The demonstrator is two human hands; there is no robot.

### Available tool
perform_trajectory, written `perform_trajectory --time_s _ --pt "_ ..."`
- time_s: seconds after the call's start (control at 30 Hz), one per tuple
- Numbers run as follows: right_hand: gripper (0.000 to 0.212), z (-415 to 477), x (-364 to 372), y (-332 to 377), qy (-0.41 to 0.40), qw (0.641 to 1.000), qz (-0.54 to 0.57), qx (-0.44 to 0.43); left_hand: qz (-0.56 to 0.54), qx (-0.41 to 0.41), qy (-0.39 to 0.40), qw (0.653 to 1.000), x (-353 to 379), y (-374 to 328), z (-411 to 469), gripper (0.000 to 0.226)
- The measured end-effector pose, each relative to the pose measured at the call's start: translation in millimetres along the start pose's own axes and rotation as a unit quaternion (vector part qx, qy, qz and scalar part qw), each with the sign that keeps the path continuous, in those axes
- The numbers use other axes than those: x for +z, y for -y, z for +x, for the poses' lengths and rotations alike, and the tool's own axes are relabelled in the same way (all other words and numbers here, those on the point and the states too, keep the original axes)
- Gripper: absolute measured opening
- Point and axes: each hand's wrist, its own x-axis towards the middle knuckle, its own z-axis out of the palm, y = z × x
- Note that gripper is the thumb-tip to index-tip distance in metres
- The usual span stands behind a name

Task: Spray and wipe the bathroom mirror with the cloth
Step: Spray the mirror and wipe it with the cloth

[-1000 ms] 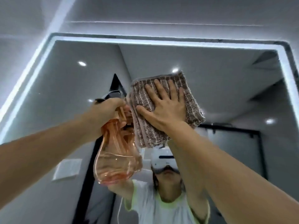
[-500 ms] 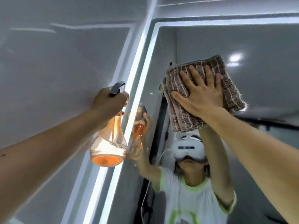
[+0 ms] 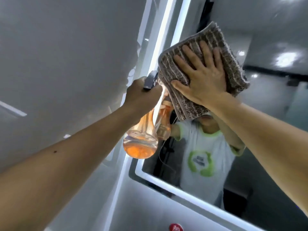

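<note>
The mirror (image 3: 270, 124) has a lit white border and fills the right of the view. My right hand (image 3: 202, 77) lies flat with spread fingers on a folded brown striped cloth (image 3: 176, 70), pressing it against the glass near the mirror's left edge. My left hand (image 3: 141, 94) grips the neck and grey trigger head of a clear orange spray bottle (image 3: 140, 140), held upright just left of the cloth, in front of the lit border. The bottle holds a little orange liquid at its bottom. The glass reflects a person in a white and green shirt.
A glossy grey wall (image 3: 66, 55) runs along the left of the mirror. The mirror's lit lower border (image 3: 191, 195) crosses the bottom right. A small red round object (image 3: 175, 227) shows at the bottom edge.
The cloth under my right hand has slid left and down the glass toward the mirror's left border. My left hand with the bottle stays beside it. The view has swung left and down.
</note>
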Motion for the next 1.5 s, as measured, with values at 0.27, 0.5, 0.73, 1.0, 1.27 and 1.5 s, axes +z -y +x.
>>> perform_trajectory --time_s 0.27,0.5,0.73,1.0,1.27,1.5 --pt "0.063 -94 50 71 -0.048 0.995 0.053 -0.073 0.059 -0.062 -0.029 0.996 -9 92 -64 0.027" --pt "0.056 -181 80 110 -0.091 0.985 0.08 -0.122 0.082 -0.078 -0.003 0.994 2 143 -117 0.038" --pt "0.052 -224 87 107 -0.081 0.981 0.089 -0.151 0.096 -0.067 0.004 0.993 23 164 -153 0.037" --pt "0.051 -268 90 78 -0.093 0.975 0.069 -0.192 0.115 -0.057 0.034 0.991 60 157 -188 0.032" --pt "0.051 -334 69 -8 -0.023 0.976 0.059 -0.206 0.13 -0.005 0.081 0.988 129 120 -240 0.032" --pt "0.043 -424 26 -156 0.018 0.983 -0.004 -0.183 0.085 0.007 0.122 0.989 235 65 -293 0.031"
